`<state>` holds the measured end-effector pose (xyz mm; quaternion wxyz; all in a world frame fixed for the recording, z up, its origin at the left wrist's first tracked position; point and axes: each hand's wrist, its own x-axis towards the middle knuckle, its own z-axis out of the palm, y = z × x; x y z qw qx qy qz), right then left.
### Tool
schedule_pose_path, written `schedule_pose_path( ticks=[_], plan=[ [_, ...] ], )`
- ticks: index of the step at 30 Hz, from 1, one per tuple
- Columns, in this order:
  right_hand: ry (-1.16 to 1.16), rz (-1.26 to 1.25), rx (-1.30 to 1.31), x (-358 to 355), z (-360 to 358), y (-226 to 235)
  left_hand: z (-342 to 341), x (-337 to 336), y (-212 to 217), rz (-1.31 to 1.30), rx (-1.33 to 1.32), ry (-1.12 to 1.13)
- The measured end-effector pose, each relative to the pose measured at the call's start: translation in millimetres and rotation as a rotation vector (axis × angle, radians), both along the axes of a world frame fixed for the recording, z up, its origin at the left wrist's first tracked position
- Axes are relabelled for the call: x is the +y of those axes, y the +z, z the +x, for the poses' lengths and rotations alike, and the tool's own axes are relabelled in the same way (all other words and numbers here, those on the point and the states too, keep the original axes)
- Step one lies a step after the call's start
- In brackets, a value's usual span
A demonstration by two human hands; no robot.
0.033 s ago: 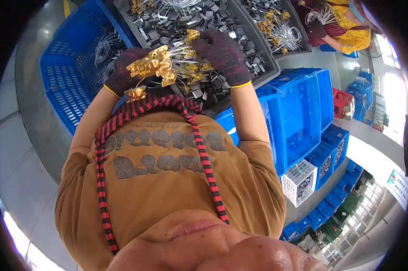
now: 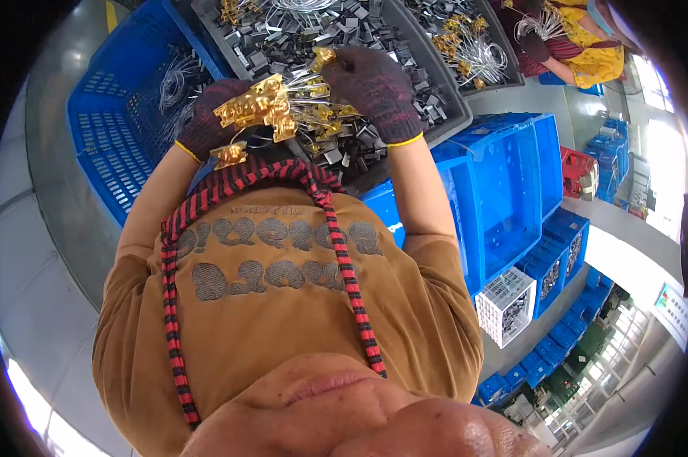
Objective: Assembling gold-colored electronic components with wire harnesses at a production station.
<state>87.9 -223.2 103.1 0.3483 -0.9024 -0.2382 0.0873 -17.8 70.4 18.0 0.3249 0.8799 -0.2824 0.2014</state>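
My left hand (image 2: 210,122), in a dark knitted glove with a yellow cuff, is closed around a bundle of pale wires whose ends carry shiny gold foil-like pieces (image 2: 264,107). A single gold piece (image 2: 231,154) hangs below that hand. My right hand (image 2: 374,91), gloved the same way, has its fingers bent at another gold piece (image 2: 323,58) at the bundle's far right, seemingly pinching it. Under both hands lies a grey tray (image 2: 456,114) heaped with small dark and silvery rectangular parts (image 2: 351,30). More wires with gold ends (image 2: 325,118) lie between my hands.
At the left stands a blue perforated basket (image 2: 104,152) with loose wires. A second tray (image 2: 504,53) of parts and wire bundles is at the far right, near another person's gloved hand (image 2: 534,47). Blue crates (image 2: 507,190) and a white basket (image 2: 504,305) stand at right.
My right hand has shifted very slightly away from me. Otherwise the scene looks the same.
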Motion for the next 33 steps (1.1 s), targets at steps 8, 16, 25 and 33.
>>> schedule_pose_path(
  ticks=[8, 16, 25, 33],
  plan=[
    [0.241, -0.099, -0.202, 23.8, -23.1, 35.9, -0.8, -2.7, 7.7, -0.082, 0.054, -0.05],
    [0.251, 0.419, 0.425, -4.5, -0.3, 51.1, 0.6, 6.4, -11.4, 0.08, -0.097, 0.076],
    [0.265, 0.166, 0.107, 21.0, 17.1, 52.4, 6.1, 12.4, -48.5, -0.255, 0.22, -0.012],
    [0.058, 0.386, 0.521, -4.6, -1.0, -21.8, 11.9, 2.6, -8.2, -0.025, 0.193, -0.025]
  ],
)
